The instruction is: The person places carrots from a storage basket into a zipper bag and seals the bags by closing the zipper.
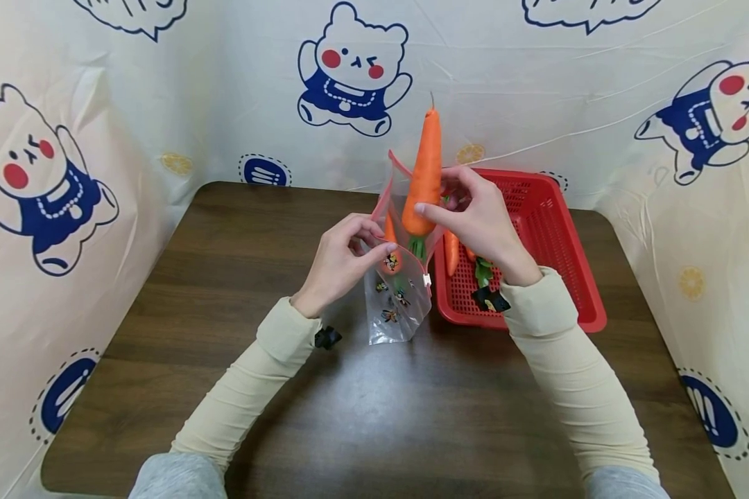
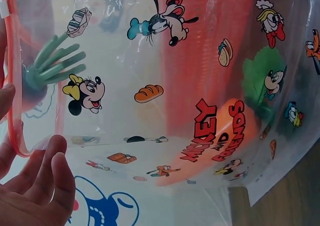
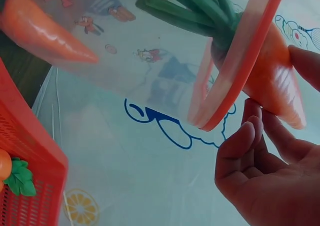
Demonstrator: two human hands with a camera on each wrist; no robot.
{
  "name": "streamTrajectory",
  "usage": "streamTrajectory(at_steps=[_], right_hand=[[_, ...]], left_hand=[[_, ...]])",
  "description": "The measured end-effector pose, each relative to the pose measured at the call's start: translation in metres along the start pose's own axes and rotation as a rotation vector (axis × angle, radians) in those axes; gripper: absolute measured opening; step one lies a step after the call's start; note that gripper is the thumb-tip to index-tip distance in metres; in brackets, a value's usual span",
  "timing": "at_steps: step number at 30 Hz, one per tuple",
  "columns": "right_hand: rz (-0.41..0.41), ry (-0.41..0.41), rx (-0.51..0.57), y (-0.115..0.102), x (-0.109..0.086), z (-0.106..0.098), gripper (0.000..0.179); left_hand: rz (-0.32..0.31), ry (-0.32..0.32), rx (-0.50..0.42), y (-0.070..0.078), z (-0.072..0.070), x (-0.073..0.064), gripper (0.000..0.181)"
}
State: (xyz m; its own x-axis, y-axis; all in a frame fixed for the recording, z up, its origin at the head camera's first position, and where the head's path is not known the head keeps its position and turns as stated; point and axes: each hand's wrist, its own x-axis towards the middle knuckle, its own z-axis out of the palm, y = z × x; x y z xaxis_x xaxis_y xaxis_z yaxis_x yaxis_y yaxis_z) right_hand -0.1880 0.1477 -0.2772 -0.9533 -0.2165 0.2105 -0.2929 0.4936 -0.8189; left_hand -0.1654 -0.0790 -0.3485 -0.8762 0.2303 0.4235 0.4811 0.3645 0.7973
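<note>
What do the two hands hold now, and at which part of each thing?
The right hand holds a carrot near its leafy lower end. The left hand pinches the red rim of the printed bag.

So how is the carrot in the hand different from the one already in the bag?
The held carrot is larger and stands upright, tip up and green stalks down, at the mouth of the bag; the bagged carrot is smaller and sits inside. The right hand grips the held one; no hand grips the bagged one, and the left hand pinches the bag's rim. Both are orange.
</note>
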Motion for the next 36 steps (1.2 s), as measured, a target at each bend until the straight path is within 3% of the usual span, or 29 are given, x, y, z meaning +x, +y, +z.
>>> streamTrajectory(at_steps=[9,15,22,36], right_hand=[[-0.006,-0.03,-0.121,0.0,-0.002,0.0,0.045],[-0.023,0.037,-0.116,0.004,0.0,-0.006,0.035],[0.035,0.079,-0.129,0.024,0.007,-0.015,0.029],[0.17,0.128,-0.146,0.056,0.019,-0.03,0.034]], left_hand=[[-0.001,0.01,-0.013,0.0,0.001,0.0,0.024],[0.0,0.038,-0.032,0.002,0.002,-0.001,0.021],[0.014,0.046,-0.035,0.004,0.001,0.0,0.02],[0.004,0.05,-0.058,0.002,-0.001,0.0,0.022]])
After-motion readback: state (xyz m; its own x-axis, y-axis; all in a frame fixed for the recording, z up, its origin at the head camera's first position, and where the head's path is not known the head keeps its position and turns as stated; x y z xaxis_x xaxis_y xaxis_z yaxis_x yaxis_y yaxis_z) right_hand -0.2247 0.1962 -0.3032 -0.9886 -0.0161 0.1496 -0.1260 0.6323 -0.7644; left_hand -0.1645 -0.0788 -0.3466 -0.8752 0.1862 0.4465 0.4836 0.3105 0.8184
